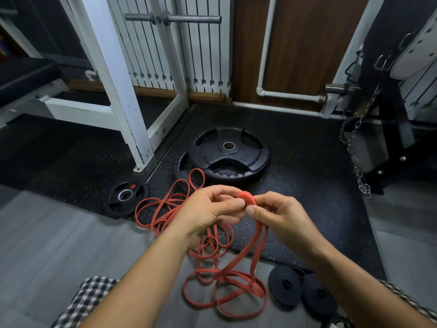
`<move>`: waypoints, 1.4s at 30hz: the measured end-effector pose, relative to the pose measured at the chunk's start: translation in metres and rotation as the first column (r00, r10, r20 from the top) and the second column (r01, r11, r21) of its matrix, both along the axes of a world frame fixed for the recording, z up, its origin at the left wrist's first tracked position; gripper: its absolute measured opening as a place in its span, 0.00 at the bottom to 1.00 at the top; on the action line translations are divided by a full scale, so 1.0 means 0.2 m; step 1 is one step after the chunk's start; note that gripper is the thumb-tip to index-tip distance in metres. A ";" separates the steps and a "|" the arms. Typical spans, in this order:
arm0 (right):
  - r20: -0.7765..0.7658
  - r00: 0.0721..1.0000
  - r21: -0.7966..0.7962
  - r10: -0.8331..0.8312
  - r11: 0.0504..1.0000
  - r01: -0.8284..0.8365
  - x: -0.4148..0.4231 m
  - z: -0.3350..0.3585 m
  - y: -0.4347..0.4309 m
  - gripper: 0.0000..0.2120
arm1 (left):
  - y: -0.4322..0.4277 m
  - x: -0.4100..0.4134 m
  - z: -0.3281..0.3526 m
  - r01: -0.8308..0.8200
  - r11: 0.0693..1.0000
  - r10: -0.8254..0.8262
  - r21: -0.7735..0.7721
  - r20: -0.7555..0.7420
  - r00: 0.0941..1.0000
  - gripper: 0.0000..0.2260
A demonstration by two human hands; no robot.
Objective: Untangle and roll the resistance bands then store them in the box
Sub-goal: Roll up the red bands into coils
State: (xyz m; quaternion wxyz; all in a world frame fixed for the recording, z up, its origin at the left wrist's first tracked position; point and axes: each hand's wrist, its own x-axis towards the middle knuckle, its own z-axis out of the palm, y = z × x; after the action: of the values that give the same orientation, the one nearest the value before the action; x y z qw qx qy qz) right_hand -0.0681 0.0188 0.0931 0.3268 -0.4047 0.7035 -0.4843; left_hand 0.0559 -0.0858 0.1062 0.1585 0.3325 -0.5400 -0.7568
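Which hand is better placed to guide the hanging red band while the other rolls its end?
Probably the right hand: the red band hangs down just under its fingers, while the left hand pinches the folded end from the other side.

1. We see thin, flat, red rubber resistance bands [244,253] lying in tangled, overlapping loops across the grey floor [59,233] and the edge of the black speckled mat [307,185].
2. One doubled red strand rises from the tangle. Its top end curls into a small tight bend, pinched between our left hand [208,209] and right hand [281,216].
3. Two flat black bands [286,284], each wound into a round coil, lie side by side just right of the red tangle.
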 end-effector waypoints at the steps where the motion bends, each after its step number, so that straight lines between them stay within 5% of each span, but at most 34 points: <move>1: -0.117 0.993 0.040 0.028 0.999 -0.023 -0.01 -0.01 0.00 0.04 | -0.01 0.01 0.00 0.041 0.993 -0.034 -0.112 0.063 0.997 0.08; 4: -0.325 0.938 0.088 0.117 0.992 -0.093 -0.01 -0.02 0.00 0.03 | -0.02 0.02 -0.01 0.116 0.952 -0.071 -0.283 0.162 0.984 0.06; 6: -0.335 0.934 0.074 0.123 0.992 -0.104 -0.01 -0.01 0.00 0.03 | -0.01 0.01 -0.01 0.090 0.953 -0.056 -0.288 0.123 0.991 0.04; 12: 0.217 0.976 -0.110 0.000 0.994 0.025 -0.01 0.02 -0.02 0.07 | 0.04 -0.02 0.00 -0.145 0.987 0.150 0.067 -0.067 0.987 0.04; 19: 0.244 0.969 -0.179 -0.045 0.980 0.091 0.01 -0.02 -0.02 0.07 | 0.04 -0.03 -0.02 -0.092 0.938 0.146 0.334 -0.141 0.979 0.06; 22: -0.047 0.999 -0.088 -0.021 0.996 0.017 -0.03 -0.02 -0.02 0.06 | 0.01 -0.01 -0.01 -0.027 0.999 0.028 -0.036 0.020 0.999 0.06; 25: -0.332 0.941 0.028 0.064 0.998 -0.058 -0.06 -0.02 -0.01 0.03 | -0.01 0.00 -0.03 0.086 0.890 -0.012 -0.448 0.166 0.986 0.11; 28: -0.387 0.912 0.073 0.137 0.990 -0.118 -0.05 -0.02 -0.01 0.04 | 0.00 0.00 -0.03 0.155 0.804 -0.039 -0.574 0.209 0.977 0.11; 32: -0.001 0.999 -0.079 0.048 0.996 -0.048 -0.02 0.02 -0.01 0.06 | 0.01 0.00 -0.01 -0.022 0.940 0.021 -0.341 -0.008 1.000 0.08; 35: 0.235 0.971 -0.143 0.031 0.990 0.003 -0.02 0.03 -0.01 0.07 | 0.03 -0.01 -0.03 -0.102 0.984 0.090 -0.148 -0.081 0.993 0.07; 42: 0.261 0.965 -0.134 -0.003 0.990 0.039 0.00 0.01 -0.02 0.07 | 0.05 -0.03 -0.05 -0.153 0.986 0.161 0.073 -0.127 0.979 0.07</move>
State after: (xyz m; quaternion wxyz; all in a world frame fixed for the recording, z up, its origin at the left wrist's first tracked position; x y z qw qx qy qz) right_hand -0.0679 0.0153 0.0943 0.3824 -0.3517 0.6235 -0.5841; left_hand 0.0504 -0.0755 0.0959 0.2429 0.3279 -0.4764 -0.7788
